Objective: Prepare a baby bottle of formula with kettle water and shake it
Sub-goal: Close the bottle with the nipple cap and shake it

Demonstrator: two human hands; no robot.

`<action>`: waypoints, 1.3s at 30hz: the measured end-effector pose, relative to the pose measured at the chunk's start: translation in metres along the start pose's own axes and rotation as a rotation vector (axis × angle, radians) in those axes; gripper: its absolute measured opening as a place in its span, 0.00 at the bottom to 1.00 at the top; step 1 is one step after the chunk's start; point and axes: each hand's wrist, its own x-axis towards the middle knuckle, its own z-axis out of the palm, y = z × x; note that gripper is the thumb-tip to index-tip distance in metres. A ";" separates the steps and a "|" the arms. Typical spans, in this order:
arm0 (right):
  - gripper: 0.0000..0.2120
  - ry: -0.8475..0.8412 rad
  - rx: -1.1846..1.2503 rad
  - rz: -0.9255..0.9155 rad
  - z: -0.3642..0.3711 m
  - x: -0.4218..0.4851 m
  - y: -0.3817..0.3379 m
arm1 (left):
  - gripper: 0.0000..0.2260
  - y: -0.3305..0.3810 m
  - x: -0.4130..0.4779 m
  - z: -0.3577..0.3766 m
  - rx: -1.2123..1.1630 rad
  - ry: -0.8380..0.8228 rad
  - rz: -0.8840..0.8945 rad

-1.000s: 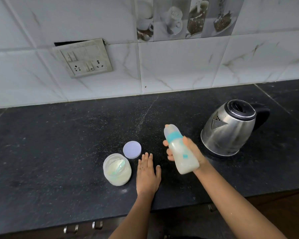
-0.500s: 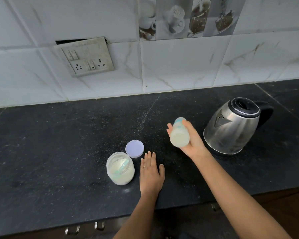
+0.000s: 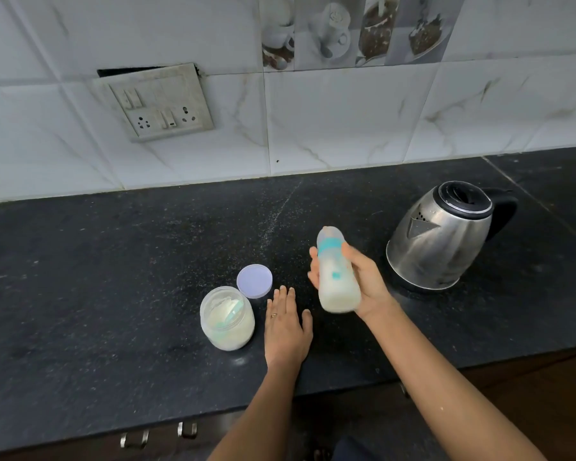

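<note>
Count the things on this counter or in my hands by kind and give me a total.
Baby bottle, held in the right hand: 1
Kettle: 1
Formula jar, open: 1
Jar lid, beside the jar: 1
Scoop, inside the jar: 1
Total: 5

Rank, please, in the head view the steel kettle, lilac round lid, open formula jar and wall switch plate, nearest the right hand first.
1. Steel kettle, on the right.
2. Lilac round lid, left.
3. Open formula jar, farther left.
4. Wall switch plate, on the tiles.
</note>
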 end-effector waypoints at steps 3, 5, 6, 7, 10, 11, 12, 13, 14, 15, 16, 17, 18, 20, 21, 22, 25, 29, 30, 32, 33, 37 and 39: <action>0.30 0.124 0.157 -0.043 0.011 -0.001 -0.003 | 0.25 0.002 -0.001 -0.001 -0.003 0.000 -0.008; 0.31 0.130 0.179 -0.026 0.017 -0.004 -0.007 | 0.25 0.002 -0.001 -0.001 -0.002 0.000 -0.008; 0.29 0.132 0.193 -0.029 0.021 -0.007 -0.008 | 0.25 0.002 -0.001 -0.001 0.001 -0.001 -0.008; 0.26 0.122 0.217 -0.037 0.026 -0.010 -0.010 | 0.25 0.001 -0.001 -0.001 0.006 -0.004 -0.007; 0.18 0.108 0.236 -0.066 0.038 -0.018 -0.016 | 0.26 0.001 -0.001 -0.002 0.015 -0.008 -0.007; 0.17 0.112 0.220 -0.070 0.038 -0.018 -0.017 | 0.26 0.001 -0.001 -0.002 0.015 -0.006 -0.007; 0.18 0.115 0.209 -0.069 0.037 -0.018 -0.018 | 0.25 0.002 -0.001 -0.002 0.016 -0.005 -0.006; 0.18 0.120 0.198 -0.069 0.035 -0.018 -0.018 | 0.25 0.002 -0.001 -0.002 0.016 -0.004 -0.006; 0.19 0.133 0.187 -0.066 0.033 -0.017 -0.019 | 0.25 0.002 -0.001 -0.002 0.016 0.000 -0.006; 0.20 0.143 0.183 -0.061 0.032 -0.016 -0.019 | 0.25 0.002 -0.002 -0.001 0.018 0.002 -0.006; 0.22 0.146 0.190 -0.057 0.030 -0.015 -0.020 | 0.25 0.003 -0.001 -0.001 0.020 0.002 -0.007; 0.24 0.150 0.199 -0.051 0.028 -0.014 -0.021 | 0.25 0.003 -0.001 -0.001 0.021 0.003 -0.008; 0.27 0.154 0.212 -0.047 0.025 -0.012 -0.021 | 0.25 0.003 -0.001 -0.001 0.021 0.004 -0.010; 0.34 0.138 0.252 -0.037 0.018 -0.008 -0.022 | 0.25 0.003 -0.002 -0.001 0.023 0.008 -0.009; 0.37 0.125 0.277 -0.034 0.015 -0.007 -0.022 | 0.25 0.003 -0.002 -0.001 0.024 0.009 -0.008; 0.37 0.128 0.280 -0.046 0.013 -0.004 -0.023 | 0.25 0.004 -0.002 -0.001 0.023 0.013 -0.006; 0.28 0.194 0.202 -0.090 0.006 0.004 -0.029 | 0.25 0.005 -0.001 -0.001 0.020 0.026 -0.006; 0.35 0.023 0.001 -0.035 -0.032 0.001 -0.023 | 0.25 0.004 -0.002 0.000 0.024 0.020 -0.010; 0.39 -0.082 -0.060 -0.039 -0.041 -0.004 -0.018 | 0.25 0.004 -0.002 0.000 0.024 0.020 -0.012; 0.43 -0.190 -0.122 -0.081 -0.049 -0.008 -0.013 | 0.26 0.003 0.000 0.001 0.027 0.018 -0.013; 0.45 -0.154 -0.102 -0.074 -0.048 -0.006 -0.011 | 0.26 0.003 -0.001 0.001 0.030 0.019 -0.013; 0.44 -0.168 0.022 0.003 -0.052 -0.005 -0.001 | 0.25 0.003 -0.001 0.002 0.020 0.021 -0.016; 0.39 -0.171 -0.046 -0.049 -0.050 -0.007 0.001 | 0.25 0.004 -0.001 0.002 0.019 0.025 -0.014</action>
